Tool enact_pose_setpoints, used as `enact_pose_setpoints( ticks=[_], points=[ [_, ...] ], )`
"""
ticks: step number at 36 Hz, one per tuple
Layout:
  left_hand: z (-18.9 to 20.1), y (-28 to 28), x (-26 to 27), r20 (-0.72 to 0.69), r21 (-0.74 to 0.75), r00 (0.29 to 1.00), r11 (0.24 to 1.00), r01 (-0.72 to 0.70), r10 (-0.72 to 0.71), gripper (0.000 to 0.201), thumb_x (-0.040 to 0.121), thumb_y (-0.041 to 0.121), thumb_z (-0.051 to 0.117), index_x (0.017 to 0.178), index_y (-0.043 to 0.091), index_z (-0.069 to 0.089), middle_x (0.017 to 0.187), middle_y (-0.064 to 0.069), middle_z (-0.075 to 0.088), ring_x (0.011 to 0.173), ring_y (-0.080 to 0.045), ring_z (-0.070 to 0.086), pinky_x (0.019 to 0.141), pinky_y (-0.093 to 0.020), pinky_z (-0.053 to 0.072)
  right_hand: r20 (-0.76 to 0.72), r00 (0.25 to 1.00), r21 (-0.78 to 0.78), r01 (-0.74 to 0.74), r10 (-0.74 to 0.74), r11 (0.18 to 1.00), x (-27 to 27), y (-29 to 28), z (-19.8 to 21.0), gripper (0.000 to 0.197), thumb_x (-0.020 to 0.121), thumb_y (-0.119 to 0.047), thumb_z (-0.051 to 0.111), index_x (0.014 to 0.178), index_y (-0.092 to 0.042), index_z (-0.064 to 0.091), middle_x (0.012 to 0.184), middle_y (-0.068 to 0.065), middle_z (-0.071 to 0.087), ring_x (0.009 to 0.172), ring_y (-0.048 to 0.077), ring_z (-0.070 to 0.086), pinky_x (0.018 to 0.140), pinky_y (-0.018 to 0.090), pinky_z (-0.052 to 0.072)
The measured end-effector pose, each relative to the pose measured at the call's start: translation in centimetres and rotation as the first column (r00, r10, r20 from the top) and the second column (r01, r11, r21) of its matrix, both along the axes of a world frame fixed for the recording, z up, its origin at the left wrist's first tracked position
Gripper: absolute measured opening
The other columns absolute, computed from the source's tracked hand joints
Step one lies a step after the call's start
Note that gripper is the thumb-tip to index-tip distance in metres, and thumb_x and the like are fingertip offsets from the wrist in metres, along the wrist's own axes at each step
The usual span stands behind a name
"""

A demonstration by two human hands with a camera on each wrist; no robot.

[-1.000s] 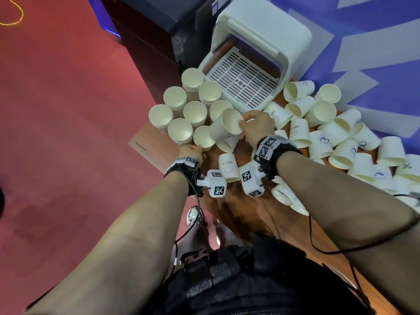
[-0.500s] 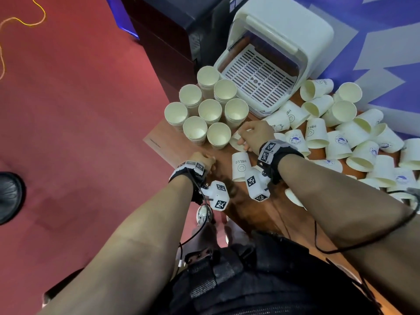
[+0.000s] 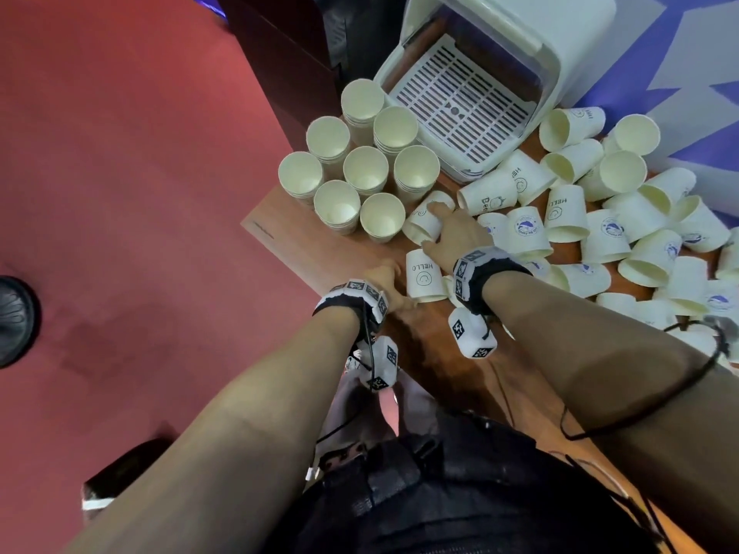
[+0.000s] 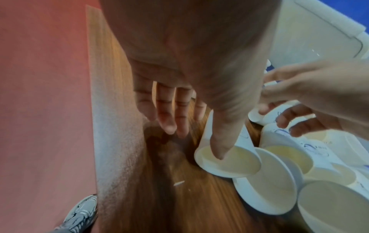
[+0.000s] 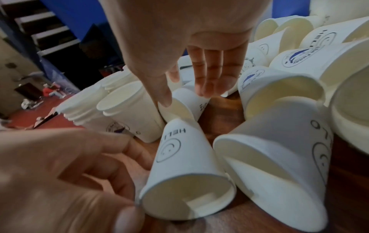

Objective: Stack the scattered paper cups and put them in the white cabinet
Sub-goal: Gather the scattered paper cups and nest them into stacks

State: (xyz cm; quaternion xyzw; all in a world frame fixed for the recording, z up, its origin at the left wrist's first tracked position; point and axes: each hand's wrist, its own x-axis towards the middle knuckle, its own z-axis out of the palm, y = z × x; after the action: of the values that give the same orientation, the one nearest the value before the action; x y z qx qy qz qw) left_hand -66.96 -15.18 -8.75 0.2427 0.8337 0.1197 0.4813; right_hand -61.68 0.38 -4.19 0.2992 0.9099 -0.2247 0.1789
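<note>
The paper cups (image 3: 424,273) look matt. The table (image 3: 300,249) under them is smooth grained wood; the white cabinet (image 3: 560,42) on it, smooth plastic

We take this for an event or exhibition hall, not a home: red carpet (image 3: 140,173) lies underfoot and a blue-and-white printed backdrop (image 3: 688,66) rises behind the wooden table (image 3: 288,241). Dozens of branded paper cups (image 3: 524,229), a white cabinet (image 3: 540,30), a dark counter (image 3: 288,46) and steps (image 5: 49,33) beyond suggest a refreshment stand
</note>
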Motion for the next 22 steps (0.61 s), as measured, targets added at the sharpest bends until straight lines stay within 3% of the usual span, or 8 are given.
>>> enact_pose_setpoints(
  ticks=[5, 8, 12, 17, 22],
  points=[
    [-1.9, 0.6, 0.1, -0.007, 0.002, 0.999, 0.999, 0.038, -0.038, 0.088, 0.040, 0.071, 0.070, 0.112, 0.023, 0.055, 0.094, 0.005, 0.067, 0.083, -0.018, 0.065, 0.077, -0.036, 0.057, 0.081, 0.996, 0.036, -0.033, 0.029, 0.999, -0.7, -0.2, -1.4, 0.068, 0.093, -0.040, 0.051, 0.151, -0.040, 0.015, 0.136, 0.016, 0.041, 0.109, 0.038, 0.058, 0.080, 0.042, 0.047],
    [-0.4, 0.7, 0.2, -0.025, 0.043, 0.999, 0.999, 0.027, -0.026, 0.080, 0.050, 0.057, 0.078, 0.115, 0.021, 0.047, 0.093, 0.003, 0.064, 0.083, -0.020, 0.064, 0.078, -0.038, 0.056, 0.100, 0.995, 0.050, -0.016, 0.011, 0.999, -0.7, 0.0, -2.1, 0.066, 0.094, -0.038, 0.048, 0.149, -0.045, 0.013, 0.138, 0.014, 0.037, 0.104, 0.037, 0.059, 0.072, 0.040, 0.044],
    [0.0, 0.9, 0.3, -0.009, 0.093, 1.000, 0.995, -0.024, 0.025, 0.083, 0.064, 0.038, 0.081, 0.127, 0.017, 0.031, 0.104, -0.004, 0.062, 0.091, -0.026, 0.063, 0.086, -0.042, 0.054, 0.099, 0.995, 0.058, -0.008, 0.002, 0.998, -1.1, 0.1, -2.5, 0.058, 0.095, -0.033, 0.045, 0.145, -0.044, 0.016, 0.130, 0.014, 0.041, 0.093, 0.036, 0.059, 0.065, 0.039, 0.042],
    [0.0, 1.2, 0.8, -0.067, 0.170, 0.995, 0.984, -0.062, 0.074, 0.063, 0.075, 0.036, 0.071, 0.125, 0.017, 0.037, 0.108, -0.008, 0.063, 0.095, -0.032, 0.064, 0.085, -0.044, 0.053, 0.064, 0.998, 0.055, -0.008, 0.004, 0.998, -0.8, 0.3, -2.7, 0.050, 0.096, -0.035, 0.047, 0.139, -0.042, 0.022, 0.123, 0.014, 0.044, 0.091, 0.037, 0.059, 0.066, 0.040, 0.044],
    [-0.1, 1.1, 0.8, -0.122, 0.123, 0.992, 0.992, -0.019, 0.034, 0.041, 0.080, 0.033, 0.066, 0.114, 0.020, 0.047, 0.100, -0.002, 0.063, 0.090, -0.028, 0.062, 0.079, -0.037, 0.051, 0.047, 0.999, 0.062, -0.013, 0.010, 0.998, -0.3, 0.6, -2.4, 0.053, 0.095, -0.030, 0.048, 0.142, -0.038, 0.023, 0.119, 0.014, 0.050, 0.096, 0.036, 0.060, 0.070, 0.042, 0.045]
  ],
)
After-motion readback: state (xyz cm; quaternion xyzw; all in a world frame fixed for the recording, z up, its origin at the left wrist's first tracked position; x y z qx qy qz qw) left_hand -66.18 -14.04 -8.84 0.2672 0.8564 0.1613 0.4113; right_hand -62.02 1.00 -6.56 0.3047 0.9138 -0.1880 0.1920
